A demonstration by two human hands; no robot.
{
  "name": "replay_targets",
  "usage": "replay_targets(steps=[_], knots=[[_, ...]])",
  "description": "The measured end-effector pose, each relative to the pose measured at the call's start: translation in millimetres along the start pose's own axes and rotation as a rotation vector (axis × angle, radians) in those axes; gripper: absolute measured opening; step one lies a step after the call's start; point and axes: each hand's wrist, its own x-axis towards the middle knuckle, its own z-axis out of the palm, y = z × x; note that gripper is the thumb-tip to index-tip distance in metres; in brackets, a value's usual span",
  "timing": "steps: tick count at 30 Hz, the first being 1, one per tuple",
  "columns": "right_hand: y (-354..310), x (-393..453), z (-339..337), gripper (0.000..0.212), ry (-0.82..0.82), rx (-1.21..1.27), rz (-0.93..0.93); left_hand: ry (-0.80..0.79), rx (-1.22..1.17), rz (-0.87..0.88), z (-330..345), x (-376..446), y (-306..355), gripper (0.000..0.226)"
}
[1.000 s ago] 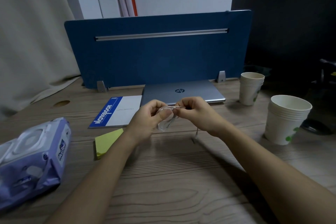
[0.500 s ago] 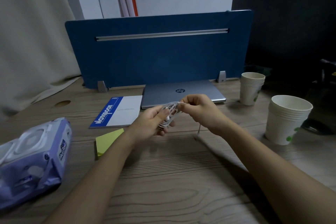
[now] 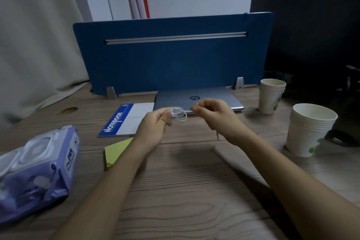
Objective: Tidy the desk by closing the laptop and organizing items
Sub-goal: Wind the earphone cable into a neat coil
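The left hand (image 3: 155, 124) pinches a small bundle of white wired earphones (image 3: 178, 114), coiled into loose loops above the worktop (image 3: 185, 191). The right hand (image 3: 214, 117) is closed on the free end of the cable, which runs taut from the bundle to its fingertips. The step in hand looks like winding the cord. To do it well, the left hand should keep the loops pinched at one spot while the right hand lays each turn even and snug, without pulling hard enough to collapse the coil, then tucks the tail through so it holds.

Just behind the hands the laptop (image 3: 206, 97) lies already closed against the blue divider (image 3: 171, 58). A notebook (image 3: 128, 121) sits to its left, yellow sticky notes (image 3: 116, 150) nearer, a wet-wipes pack (image 3: 37, 169) far left, and two stacks of paper cups (image 3: 309, 128) to the right.
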Motion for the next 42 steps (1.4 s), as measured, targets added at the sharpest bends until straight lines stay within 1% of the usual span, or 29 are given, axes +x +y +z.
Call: replay_targets(steps=[2,4,7,9,11,13,15,17,19,21,23,25,27,30,33,36,38,40,42], knots=[[-2.5,0.0,-2.1,0.016,0.024,0.002,-0.027,0.001,0.012,-0.013,-3.3,1.1,-2.9,0.030],[-4.3,-0.5,-4.2,0.014,0.050,-0.027,-0.080,-0.042,0.046,-0.005,-5.9,2.0,-6.6,0.029],[-5.3,-0.9,-7.3,0.011,0.099,-0.116,-0.184,-0.179,0.179,0.024,-7.4,1.3,-9.5,0.025],[-4.0,-0.2,-8.7,0.010,0.145,-0.178,-0.236,-0.273,0.247,0.051,-6.7,-0.6,-7.6,0.027],[-1.0,1.0,-9.7,0.010,0.207,-0.217,-0.261,-0.325,0.287,0.103,-5.3,-1.9,-4.0,0.029],[3.9,2.9,-10.5,0.010,0.276,-0.250,-0.261,-0.333,0.256,0.165,-4.6,-2.5,1.0,0.027],[10.8,4.8,-10.4,0.009,0.309,-0.325,-0.228,-0.293,0.154,0.198,-4.4,-2.8,4.8,0.030],[19.2,6.1,-8.2,0.010,0.262,-0.418,-0.161,-0.220,0.068,0.202,-3.7,-1.8,5.2,0.039],[25.9,6.0,-2.1,0.014,0.162,-0.503,-0.113,-0.139,0.056,0.202,-2.4,-1.3,3.5,0.045],[28.2,4.9,5.3,0.021,0.075,-0.552,-0.115,-0.065,0.072,0.171,-0.5,-1.1,1.6,0.047],[26.4,2.5,11.3,0.025,-0.004,-0.568,-0.125,0.006,0.085,0.111,-0.2,-0.1,-0.3,0.044],[23.4,-0.4,15.2,0.018,-0.098,-0.562,-0.127,0.071,0.082,0.042,-2.2,1.4,-2.9,0.040],[20.4,-3.8,17.5,0.014,-0.174,-0.558,-0.144,0.120,0.092,0.006,-5.5,2.0,-4.9,0.040],[16.2,-6.6,19.1,0.011,-0.242,-0.562,-0.165,0.139,0.074,-0.029,-8.1,2.5,-5.8,0.043],[11.4,-9.8,22.0,0.009,-0.322,-0.616,-0.178,0.146,0.059,-0.060,-7.6,4.4,-8.2,0.032],[4.3,-15.3,29.0,0.013,-0.404,-0.667,-0.242,0.176,0.166,-0.060,-8.5,5.9,-12.4,0.016],[-1.3,-18.9,32.7,0.013,-0.436,-0.681,-0.289,0.180,0.235,-0.038,-9.0,6.0,-13.4,0.018],[-5.9,-21.0,35.4,0.013,-0.455,-0.697,-0.323,0.160,0.316,-0.019,-9.2,5.9,-13.3,0.023],[-10.4,-22.4,35.4,0.012,-0.459,-0.696,-0.351,0.134,0.387,0.004,-9.6,6.3,-13.0,0.023]])
